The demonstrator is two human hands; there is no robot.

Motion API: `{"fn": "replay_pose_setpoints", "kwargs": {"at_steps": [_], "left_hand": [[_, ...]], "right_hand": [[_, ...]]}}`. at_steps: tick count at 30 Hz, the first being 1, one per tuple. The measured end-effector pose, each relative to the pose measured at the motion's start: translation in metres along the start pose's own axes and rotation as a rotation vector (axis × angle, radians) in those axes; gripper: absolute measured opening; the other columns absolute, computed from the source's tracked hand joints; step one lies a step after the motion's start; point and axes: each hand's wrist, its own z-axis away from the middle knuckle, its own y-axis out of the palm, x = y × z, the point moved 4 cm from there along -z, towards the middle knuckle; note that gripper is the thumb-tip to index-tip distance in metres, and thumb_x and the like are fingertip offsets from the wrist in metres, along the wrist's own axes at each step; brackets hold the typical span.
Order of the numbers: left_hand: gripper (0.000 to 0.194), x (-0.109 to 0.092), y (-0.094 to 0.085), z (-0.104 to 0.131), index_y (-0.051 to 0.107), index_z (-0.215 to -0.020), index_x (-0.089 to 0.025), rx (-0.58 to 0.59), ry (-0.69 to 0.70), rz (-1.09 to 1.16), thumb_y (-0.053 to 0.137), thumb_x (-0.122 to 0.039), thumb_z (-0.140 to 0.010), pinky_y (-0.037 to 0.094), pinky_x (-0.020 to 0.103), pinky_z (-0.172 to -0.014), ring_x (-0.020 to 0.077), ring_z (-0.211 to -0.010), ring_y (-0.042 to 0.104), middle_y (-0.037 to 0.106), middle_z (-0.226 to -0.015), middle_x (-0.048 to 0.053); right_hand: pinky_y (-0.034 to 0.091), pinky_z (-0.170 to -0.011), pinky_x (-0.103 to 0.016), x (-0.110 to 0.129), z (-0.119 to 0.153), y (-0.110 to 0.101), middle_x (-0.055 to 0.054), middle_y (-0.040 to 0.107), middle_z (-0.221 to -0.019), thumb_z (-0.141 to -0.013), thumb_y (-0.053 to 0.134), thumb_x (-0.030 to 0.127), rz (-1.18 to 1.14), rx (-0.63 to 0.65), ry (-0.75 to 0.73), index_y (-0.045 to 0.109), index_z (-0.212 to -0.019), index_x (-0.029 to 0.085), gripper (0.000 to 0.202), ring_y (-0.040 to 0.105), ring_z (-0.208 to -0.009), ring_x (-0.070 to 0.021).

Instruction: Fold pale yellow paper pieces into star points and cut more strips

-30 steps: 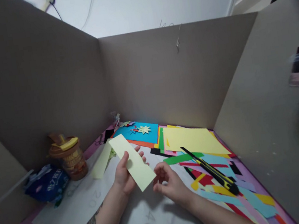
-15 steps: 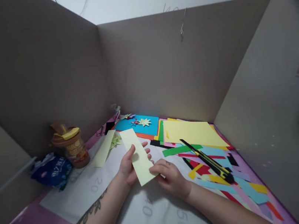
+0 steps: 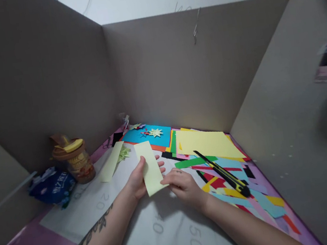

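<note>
A pale yellow paper strip (image 3: 151,169) is held up over the white sheet in the middle. My left hand (image 3: 138,178) grips its left side, thumb on the front and fingers behind, their tips showing past the right edge. At the lower right corner, my right hand (image 3: 182,185) pinches the paper between thumb and fingers. A second pale yellow strip (image 3: 112,162) lies to the left, beside some folded green paper pieces (image 3: 124,153). Off to the right, a black and yellow utility knife (image 3: 225,175) rests on colored paper scraps.
Several paper scraps (image 3: 267,203) cover the right side. Behind are a yellow sheet (image 3: 206,142) and a blue sheet (image 3: 131,136) bearing a paper star (image 3: 155,132). A lidded cup (image 3: 79,163) and a blue packet (image 3: 51,186) stand left. Grey panels (image 3: 162,73) enclose the table.
The paper strip now stands more upright, its lower right corner bent slightly at my right hand's pinch. The whole view has shifted a little.
</note>
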Motion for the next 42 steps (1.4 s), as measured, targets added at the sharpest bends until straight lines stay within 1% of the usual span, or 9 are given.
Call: {"fn": "replay_pose_setpoints", "kwargs": {"at_steps": [5, 8, 11, 13, 16, 19, 31, 38, 42], "left_hand": [[0.062, 0.016, 0.006, -0.001, 0.06, -0.112, -0.012, 0.005, -0.007, -0.045, 0.044, -0.063, -0.081, 0.049, 0.033, -0.072, 0.0262, -0.086, 0.065, 0.068, -0.099, 0.015], [0.067, 0.023, 0.007, -0.001, 0.06, -0.113, -0.013, 0.013, -0.033, -0.039, 0.04, -0.067, -0.08, 0.049, 0.031, -0.069, 0.0257, -0.088, 0.065, 0.067, -0.103, 0.015], [0.069, 0.027, 0.006, 0.0, 0.059, -0.115, -0.014, 0.03, -0.076, -0.042, 0.038, -0.069, -0.079, 0.049, 0.032, -0.071, 0.0266, -0.093, 0.064, 0.066, -0.108, 0.015], [0.067, 0.028, 0.006, 0.002, 0.059, -0.117, -0.013, 0.07, -0.084, -0.045, 0.045, -0.067, -0.078, 0.049, 0.035, -0.077, 0.0278, -0.096, 0.063, 0.065, -0.108, 0.016], [0.053, 0.028, 0.009, 0.006, 0.059, -0.118, -0.013, 0.135, -0.047, -0.112, 0.069, -0.041, -0.074, 0.046, 0.033, -0.082, 0.0274, -0.1, 0.061, 0.066, -0.108, 0.014], [0.053, 0.028, 0.013, 0.008, 0.061, -0.115, -0.014, 0.18, -0.006, -0.2, 0.077, -0.017, -0.064, 0.045, 0.031, -0.084, 0.0267, -0.1, 0.061, 0.066, -0.109, 0.013], [0.053, 0.029, 0.011, 0.006, 0.064, -0.113, -0.015, 0.175, 0.042, -0.257, 0.075, -0.012, -0.062, 0.04, 0.034, -0.088, 0.0283, -0.102, 0.059, 0.066, -0.109, 0.012], [0.038, 0.026, 0.011, 0.006, 0.07, -0.098, -0.015, 0.149, 0.071, -0.311, 0.074, -0.011, -0.06, 0.042, 0.029, -0.075, 0.0228, -0.083, 0.062, 0.069, -0.094, 0.009], [0.038, 0.03, 0.014, 0.008, 0.07, -0.096, -0.014, 0.171, 0.018, -0.301, 0.076, -0.013, -0.059, 0.042, 0.026, -0.068, 0.0188, -0.074, 0.06, 0.069, -0.085, 0.007]], "right_hand": [[0.044, -0.062, -0.028, -0.016, -0.001, 0.001, -0.001, 0.064, -0.072, -0.076, 0.058, 0.025, -0.204, -0.183, 0.46, 0.062, -0.089, 0.02, 0.015, 0.057, -0.066, -0.0162], [0.04, -0.056, -0.024, -0.02, -0.001, 0.0, 0.004, 0.055, -0.062, -0.071, 0.061, 0.025, -0.29, -0.237, 0.567, 0.05, -0.085, 0.02, 0.017, 0.051, -0.057, -0.0127], [0.037, -0.054, -0.022, -0.021, -0.002, -0.003, 0.006, 0.049, -0.061, -0.07, 0.06, 0.025, -0.256, -0.263, 0.577, 0.044, -0.078, 0.021, 0.019, 0.047, -0.055, -0.0114], [0.036, -0.054, -0.022, -0.022, -0.002, -0.004, 0.005, 0.048, -0.061, -0.07, 0.06, 0.025, -0.237, -0.269, 0.566, 0.043, -0.076, 0.021, 0.019, 0.046, -0.055, -0.0114], [0.036, -0.053, -0.022, -0.023, -0.002, -0.005, 0.005, 0.048, -0.061, -0.07, 0.058, 0.025, -0.188, -0.269, 0.544, 0.042, -0.074, 0.021, 0.017, 0.046, -0.056, -0.0115], [0.036, -0.053, -0.022, -0.023, -0.001, -0.005, 0.005, 0.048, -0.061, -0.07, 0.058, 0.024, -0.135, -0.262, 0.527, 0.042, -0.071, 0.021, 0.016, 0.046, -0.056, -0.0114], [0.033, -0.05, -0.022, -0.023, -0.002, -0.005, 0.005, 0.046, -0.058, -0.07, 0.058, 0.026, -0.129, -0.275, 0.531, 0.043, -0.068, 0.02, 0.016, 0.044, -0.053, -0.0109], [0.04, -0.066, -0.027, -0.031, -0.002, -0.015, -0.003, 0.052, -0.085, -0.067, 0.063, 0.025, -0.014, -0.343, 0.485, 0.06, -0.078, 0.018, 0.013, 0.048, -0.075, -0.0161], [0.04, -0.062, -0.025, -0.038, -0.002, -0.012, -0.002, 0.049, -0.081, -0.069, 0.063, 0.029, -0.145, -0.269, 0.487, 0.056, -0.061, 0.018, 0.015, 0.049, -0.073, -0.015]]}}
